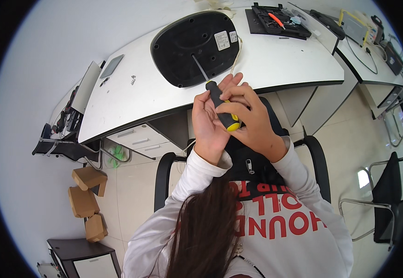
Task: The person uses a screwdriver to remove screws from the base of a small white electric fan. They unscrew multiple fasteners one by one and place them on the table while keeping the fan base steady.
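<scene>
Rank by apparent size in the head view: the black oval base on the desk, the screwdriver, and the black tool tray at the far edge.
1. Black base, largest.
2. Tool tray, though farther from the camera, so unsure.
3. Screwdriver, slimmest; both hands partly cover its handle.

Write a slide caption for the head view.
Both hands grip a screwdriver, tip on a black appliance base.

one screwdriver, one black oval base, three cardboard boxes, two hands.
</scene>
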The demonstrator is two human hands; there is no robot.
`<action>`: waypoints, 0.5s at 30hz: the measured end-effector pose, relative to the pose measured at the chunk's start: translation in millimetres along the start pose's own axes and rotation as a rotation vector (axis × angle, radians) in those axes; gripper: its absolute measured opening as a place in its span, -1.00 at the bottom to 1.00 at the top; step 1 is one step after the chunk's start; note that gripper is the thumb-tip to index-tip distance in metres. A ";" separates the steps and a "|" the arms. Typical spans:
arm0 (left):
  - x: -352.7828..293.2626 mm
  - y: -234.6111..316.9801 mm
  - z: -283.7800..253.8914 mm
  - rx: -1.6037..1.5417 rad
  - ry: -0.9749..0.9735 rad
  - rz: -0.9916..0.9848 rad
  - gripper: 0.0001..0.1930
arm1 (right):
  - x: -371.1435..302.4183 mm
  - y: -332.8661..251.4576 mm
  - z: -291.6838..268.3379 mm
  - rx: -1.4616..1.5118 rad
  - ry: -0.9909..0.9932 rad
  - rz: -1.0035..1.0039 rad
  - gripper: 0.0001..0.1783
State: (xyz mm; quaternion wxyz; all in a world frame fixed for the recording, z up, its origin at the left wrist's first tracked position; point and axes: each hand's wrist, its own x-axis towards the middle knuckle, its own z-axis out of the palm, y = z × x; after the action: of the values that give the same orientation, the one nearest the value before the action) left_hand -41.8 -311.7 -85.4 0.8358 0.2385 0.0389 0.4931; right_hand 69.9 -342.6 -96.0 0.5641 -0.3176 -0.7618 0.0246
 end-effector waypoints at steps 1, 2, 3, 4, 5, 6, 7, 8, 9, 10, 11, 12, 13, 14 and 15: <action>0.8 0.6 -1.5 -0.016 -0.002 0.021 -0.45 | 0.7 0.7 1.5 0.005 0.032 -0.042 -0.62; 2.7 2.2 -4.9 -0.032 -0.004 0.042 -0.45 | 1.5 0.7 2.7 0.010 0.064 -0.083 -0.61; 4.1 3.7 -7.7 -0.049 -0.007 0.062 -0.46 | 3.1 -0.4 3.2 0.006 0.052 -0.096 -0.62; 4.7 5.8 -9.4 -0.039 0.002 0.070 -0.47 | 5.7 -2.2 3.7 0.004 0.040 -0.109 -0.63; 5.2 7.8 -10.8 -0.029 0.010 0.078 -0.48 | 7.3 -3.4 4.3 0.002 0.028 -0.122 -0.64; 5.3 8.9 -11.4 -0.019 0.017 0.086 -0.49 | 6.7 -3.7 5.8 -0.009 0.005 -0.104 -0.65; 4.5 8.3 -12.1 -0.032 -0.007 0.064 -0.51 | 4.3 -3.3 7.8 -0.020 -0.019 -0.086 -0.67; 4.0 6.9 -11.0 -0.007 0.019 0.065 -0.52 | 2.4 -3.3 8.8 -0.032 -0.042 -0.067 -0.68; 3.9 4.7 -8.7 0.019 0.046 0.067 -0.53 | 1.7 -3.9 8.7 -0.019 -0.043 -0.052 -0.69; 3.5 3.9 -7.1 0.045 0.072 0.070 -0.53 | 1.6 -5.4 8.5 -0.005 -0.045 -0.038 -0.70; 3.7 4.3 -8.8 0.026 0.050 0.067 -0.53 | 1.7 -6.2 8.3 0.009 -0.047 -0.025 -0.71; 4.0 4.9 -12.2 0.007 0.028 0.064 -0.53 | 1.7 -5.7 8.6 -0.005 -0.051 -0.040 -0.72; 4.5 4.7 -14.0 -0.013 0.005 0.059 -0.53 | 1.2 -4.4 8.5 -0.021 -0.056 -0.054 -0.72; 4.4 4.1 -13.3 0.002 0.012 0.061 -0.53 | 0.7 -3.6 8.2 -0.038 -0.061 -0.068 -0.72; 4.2 3.4 -12.1 0.017 0.020 0.062 -0.53 | 0.1 -3.5 7.5 -0.049 -0.067 -0.068 -0.72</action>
State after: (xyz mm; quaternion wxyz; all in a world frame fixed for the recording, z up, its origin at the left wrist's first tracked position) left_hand -46.0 -302.5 -93.9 0.8175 0.2417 0.0439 0.5208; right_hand 61.7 -343.0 -97.2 0.5307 -0.3045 -0.7910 -0.0026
